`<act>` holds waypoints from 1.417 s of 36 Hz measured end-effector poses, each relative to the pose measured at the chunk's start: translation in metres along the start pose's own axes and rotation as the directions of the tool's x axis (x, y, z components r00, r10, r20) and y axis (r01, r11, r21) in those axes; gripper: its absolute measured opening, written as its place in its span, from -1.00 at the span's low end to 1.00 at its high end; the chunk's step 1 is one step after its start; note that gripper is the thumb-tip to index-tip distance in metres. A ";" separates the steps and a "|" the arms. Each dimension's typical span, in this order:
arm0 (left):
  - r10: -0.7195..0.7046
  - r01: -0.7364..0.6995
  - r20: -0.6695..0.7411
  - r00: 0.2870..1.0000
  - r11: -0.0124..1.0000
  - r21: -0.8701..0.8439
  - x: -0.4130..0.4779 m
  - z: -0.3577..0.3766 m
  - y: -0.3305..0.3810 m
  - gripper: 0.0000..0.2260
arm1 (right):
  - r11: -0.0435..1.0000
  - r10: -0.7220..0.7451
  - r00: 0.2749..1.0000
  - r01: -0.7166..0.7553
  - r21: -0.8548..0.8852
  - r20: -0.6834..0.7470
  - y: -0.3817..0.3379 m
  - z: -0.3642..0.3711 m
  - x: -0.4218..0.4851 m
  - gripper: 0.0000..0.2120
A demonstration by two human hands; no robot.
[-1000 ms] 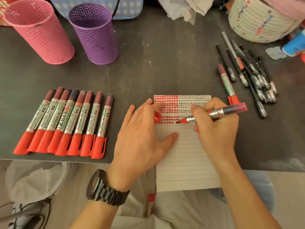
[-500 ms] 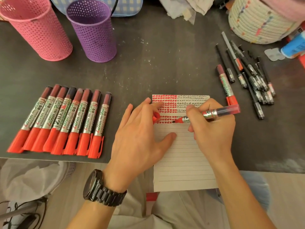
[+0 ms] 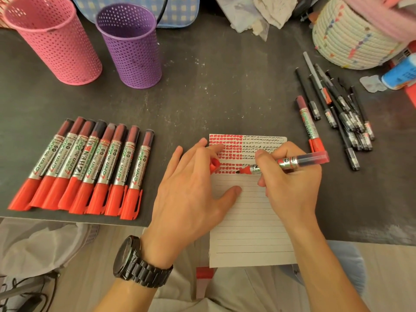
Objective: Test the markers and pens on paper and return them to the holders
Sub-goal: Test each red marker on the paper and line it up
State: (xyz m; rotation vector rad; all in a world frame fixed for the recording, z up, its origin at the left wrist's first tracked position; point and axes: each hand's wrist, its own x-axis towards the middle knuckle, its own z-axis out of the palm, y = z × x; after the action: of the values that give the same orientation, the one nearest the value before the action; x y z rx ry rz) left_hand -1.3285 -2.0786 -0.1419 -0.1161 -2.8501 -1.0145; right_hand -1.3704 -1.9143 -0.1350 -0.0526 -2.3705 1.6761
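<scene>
We're sitting about midway: right grip [image 3: 290, 183] wrapping a marker [image 3: 290, 162] dabbing red on paper [image 3: 247, 233], left grip [image 3: 191, 190] pinching its cap [image 3: 214, 164], other markers [image 3: 90, 167] and pens [image 3: 342, 113] lying outside the holders [image 3: 132, 52].

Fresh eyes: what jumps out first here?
Centre: the right hand holds an uncapped red marker, tip on the lined white paper sheet; the left hand pinches a red plastic cap. Left: eight red-capped silver markers lie in a row, a pink perforated holder and a purple perforated holder behind them.
</scene>
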 end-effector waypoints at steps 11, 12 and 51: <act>0.008 -0.008 -0.005 1.000 1.000 0.004 -0.001 0.000 0.000 -0.55 | 1.000 0.002 1.000 -0.002 0.024 -0.012 0.000 0.000 0.000 -0.72; 0.008 -0.008 -0.007 1.000 1.000 0.003 -0.001 0.000 0.000 -0.55 | 1.000 -0.001 1.000 0.001 0.023 -0.012 0.000 0.000 0.000 -0.71; 0.009 -0.009 0.009 1.000 1.000 0.015 0.000 -0.001 -0.003 -0.52 | 0.882 0.234 0.971 -0.195 0.428 -0.040 -0.004 -0.011 0.010 -0.68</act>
State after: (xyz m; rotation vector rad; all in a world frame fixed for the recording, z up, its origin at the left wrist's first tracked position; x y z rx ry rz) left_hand -1.3291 -2.0819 -0.1428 -0.1320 -2.8622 -0.9934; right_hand -1.3773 -1.9042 -0.1258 -0.3191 -1.9436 2.2060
